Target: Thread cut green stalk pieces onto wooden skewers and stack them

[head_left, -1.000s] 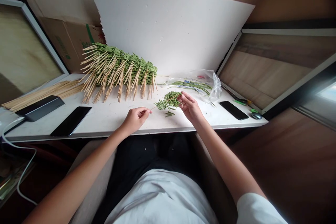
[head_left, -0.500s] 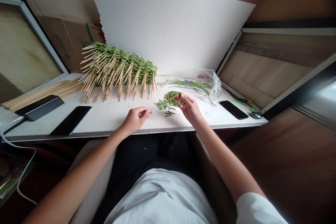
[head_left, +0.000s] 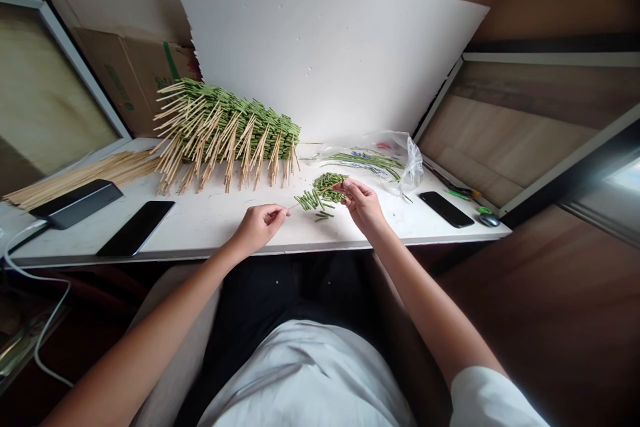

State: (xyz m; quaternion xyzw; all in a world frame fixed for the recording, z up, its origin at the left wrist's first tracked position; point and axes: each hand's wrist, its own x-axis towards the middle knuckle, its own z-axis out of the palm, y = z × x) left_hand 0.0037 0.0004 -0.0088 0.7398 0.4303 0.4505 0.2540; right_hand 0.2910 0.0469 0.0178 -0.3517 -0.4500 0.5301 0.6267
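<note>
My left hand [head_left: 263,225] is closed, pinching the end of a thin bamboo skewer [head_left: 293,205] just above the table. Along that skewer runs a slanted row of short cut green stalk pieces [head_left: 309,199]. My right hand [head_left: 364,203] has its thumb and fingertips pinched together beside the row's far end; what lies between them is too small to make out. Behind and partly under its fingertips is a heap of cut green stalks [head_left: 327,181]. A few loose pieces [head_left: 323,215] lie in front of the heap.
At the back left, filled skewers [head_left: 235,113] are stacked high, bare ends forward. Bare skewers [head_left: 95,173] lie left of them. A clear bag [head_left: 411,163] with long green stalks [head_left: 365,160] lies behind my right hand. Phones [head_left: 136,228] [head_left: 446,209] lie on both sides.
My right hand has shifted very slightly to the right, its fingers still pinched. My left hand and the skewer look almost unmoved.
</note>
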